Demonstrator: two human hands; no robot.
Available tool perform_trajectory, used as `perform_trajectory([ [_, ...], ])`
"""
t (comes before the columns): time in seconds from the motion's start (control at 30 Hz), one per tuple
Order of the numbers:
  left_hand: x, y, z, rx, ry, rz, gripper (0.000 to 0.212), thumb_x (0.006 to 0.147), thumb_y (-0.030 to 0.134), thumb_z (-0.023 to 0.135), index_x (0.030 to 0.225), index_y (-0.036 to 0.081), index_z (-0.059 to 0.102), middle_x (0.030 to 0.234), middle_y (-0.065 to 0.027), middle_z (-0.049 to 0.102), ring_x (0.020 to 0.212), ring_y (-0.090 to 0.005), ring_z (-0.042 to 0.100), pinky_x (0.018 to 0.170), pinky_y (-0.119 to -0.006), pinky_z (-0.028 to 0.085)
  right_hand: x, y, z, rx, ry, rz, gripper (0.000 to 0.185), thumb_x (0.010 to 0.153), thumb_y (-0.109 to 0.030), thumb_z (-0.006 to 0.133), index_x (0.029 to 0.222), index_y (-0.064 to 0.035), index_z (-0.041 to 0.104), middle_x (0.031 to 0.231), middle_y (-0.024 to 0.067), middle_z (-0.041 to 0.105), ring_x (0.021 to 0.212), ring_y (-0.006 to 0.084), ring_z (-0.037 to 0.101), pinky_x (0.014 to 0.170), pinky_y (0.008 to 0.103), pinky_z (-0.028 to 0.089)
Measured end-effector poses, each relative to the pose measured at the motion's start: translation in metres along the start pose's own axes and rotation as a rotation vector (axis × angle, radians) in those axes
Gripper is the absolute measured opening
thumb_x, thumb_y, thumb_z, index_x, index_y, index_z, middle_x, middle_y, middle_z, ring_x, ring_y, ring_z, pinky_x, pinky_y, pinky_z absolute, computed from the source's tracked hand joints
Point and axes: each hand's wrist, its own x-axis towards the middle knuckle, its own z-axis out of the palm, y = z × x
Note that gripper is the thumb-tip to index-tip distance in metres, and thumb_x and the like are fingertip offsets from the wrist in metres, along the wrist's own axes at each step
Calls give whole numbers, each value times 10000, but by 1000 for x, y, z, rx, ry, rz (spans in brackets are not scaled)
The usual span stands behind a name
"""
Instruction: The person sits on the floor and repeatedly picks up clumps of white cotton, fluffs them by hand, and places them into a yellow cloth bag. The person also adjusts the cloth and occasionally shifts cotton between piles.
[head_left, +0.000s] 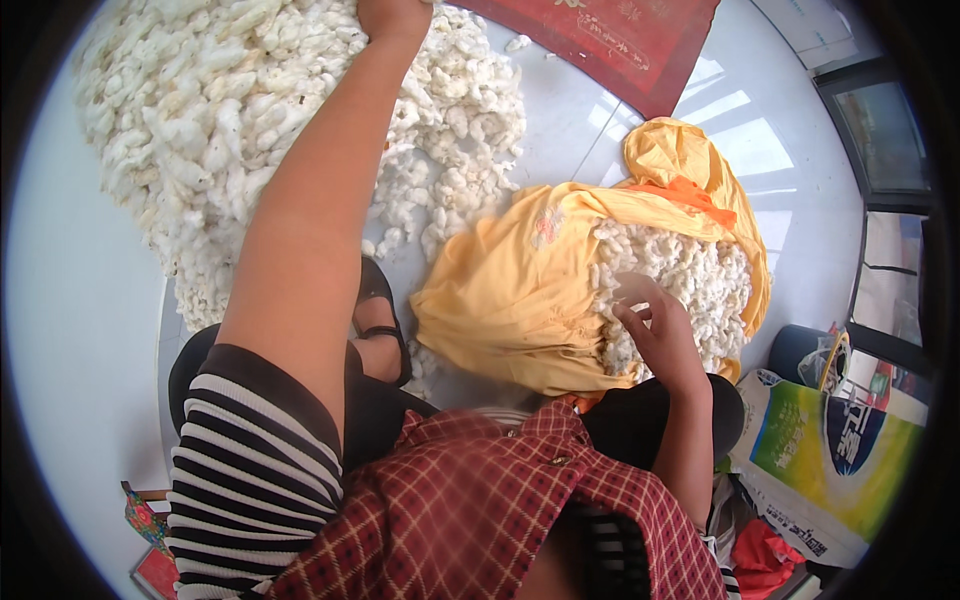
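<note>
A large heap of raw cotton (202, 120) lies at the upper left. My left arm reaches across it, and my left hand (394, 15) is at the top edge of the view by the heap, its fingers mostly cut off. Right of my foot, a yellow cloth sack (510, 292) lies with its mouth spread, full of loose raw cotton (690, 262). Over that cotton is my right hand (660, 330), fingers bent and slightly blurred, with a gap between thumb and fingers and nothing visible in them. Whether its fingertips touch the cotton I cannot tell.
A red mat (622, 45) lies on the shiny tiled floor at the top. Loose cotton tufts (461, 184) trail between heap and sack. My black shoe (386, 300) stands beside them. At the right are a printed plastic bag (825, 450) and a red plastic bag (761, 559).
</note>
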Motion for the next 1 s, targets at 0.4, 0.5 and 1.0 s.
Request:
perform_trajectory([
  [0.4,-36,4,10,559,-836,311,738,802,504,743,1473,352,476,1538,-49,441,1451,-293,334,1113,-692,180,-1,-4,-10,-31,-69,-16,353,902,-100,708,1228,3,622,1192,158,669,967,246,655,778,328,532],
  [0.5,-39,11,1,443,-568,435,721,840,501,729,1489,371,442,1594,-50,370,1489,-303,278,1120,-713,158,-6,-2,-29,109,-21,-21,300,909,-56,674,1203,-8,645,1260,112,669,1068,200,639,884,322,509],
  [1.0,-168,145,-26,-466,-641,741,733,810,344,796,1463,219,487,1556,-80,405,1462,-340,323,1187,-548,226,-132,351,-16,-304,529,188,644,853,-207,746,1439,-120,494,1315,210,575,1243,377,542,1010,439,465],
])
